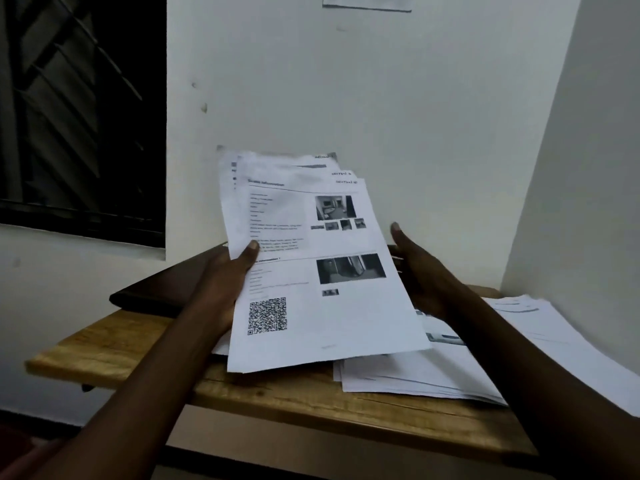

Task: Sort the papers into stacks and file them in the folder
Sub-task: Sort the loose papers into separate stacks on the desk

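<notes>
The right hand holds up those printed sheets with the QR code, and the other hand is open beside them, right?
No: the head view shows the left hand holding the printed sheets; the right hand is the open one beside them.

We identify the held sheets [322,317] as thin white paper, matt, printed in black with greyscale photographs. The stack of papers [415,379] on the worktop is the same matt paper stock. The worktop [114,344] is bare light-brown wood with visible grain, a matt finish and a fine split line near the front. The folder [162,289] has a dark, smooth cover with a faint sheen; we cannot tell its material. The wall [415,98] is painted white, matt, with small marks.
</notes>
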The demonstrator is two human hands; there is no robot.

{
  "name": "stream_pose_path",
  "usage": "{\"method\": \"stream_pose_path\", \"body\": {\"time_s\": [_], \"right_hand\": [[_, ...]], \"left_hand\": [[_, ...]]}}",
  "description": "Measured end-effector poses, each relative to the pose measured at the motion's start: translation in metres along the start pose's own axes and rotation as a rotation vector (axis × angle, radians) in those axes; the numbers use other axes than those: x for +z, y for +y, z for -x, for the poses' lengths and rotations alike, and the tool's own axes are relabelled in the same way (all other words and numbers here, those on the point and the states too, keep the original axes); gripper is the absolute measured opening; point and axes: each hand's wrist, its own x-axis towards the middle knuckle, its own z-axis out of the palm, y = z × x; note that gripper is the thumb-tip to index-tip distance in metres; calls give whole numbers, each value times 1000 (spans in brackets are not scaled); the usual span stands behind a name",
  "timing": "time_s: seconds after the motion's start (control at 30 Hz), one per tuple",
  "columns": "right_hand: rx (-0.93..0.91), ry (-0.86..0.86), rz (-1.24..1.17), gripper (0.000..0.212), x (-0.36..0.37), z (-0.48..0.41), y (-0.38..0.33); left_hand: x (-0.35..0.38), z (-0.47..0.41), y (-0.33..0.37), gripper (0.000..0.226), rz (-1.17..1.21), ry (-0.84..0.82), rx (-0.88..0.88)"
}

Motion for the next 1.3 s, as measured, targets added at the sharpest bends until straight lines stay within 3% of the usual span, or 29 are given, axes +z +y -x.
{"method": "stream_pose_path", "body": {"time_s": [0.17,0.37,0.57,0.63,0.73,0.9,0.93,1.03,1.07,1.2,1.3], "right_hand": [[-225,159,87,31,-25,22,-7],[-312,263,107,27,-53,35,-2],[-288,309,145,5,-67,40,8],[-262,358,197,8,-73,35,15],[-231,566,313,26,-100,25,26],[-112,823,48,11,-166,24,46],[-88,820,63,10,-172,24,49],[-4,777,249,10,-158,30,49],[-13,749,338,12,-150,29,50],[-12,603,703,25,-107,24,50],[74,502,995,27,-88,20,52]], "left_hand": [[43,4,-13,27,-44,-59,20],[67,9,-25,33,-69,-96,19],[71,8,-35,25,-126,-85,28],[74,9,-38,19,-178,-57,63],[70,7,-41,18,-214,28,72],[44,-1,-35,27,59,26,-112],[40,-1,-32,29,139,-11,-147],[41,6,-28,65,295,-214,-145],[43,9,-26,69,298,-175,-162],[42,11,-24,44,116,-32,-58],[38,5,-28,18,74,-37,-85]]}}
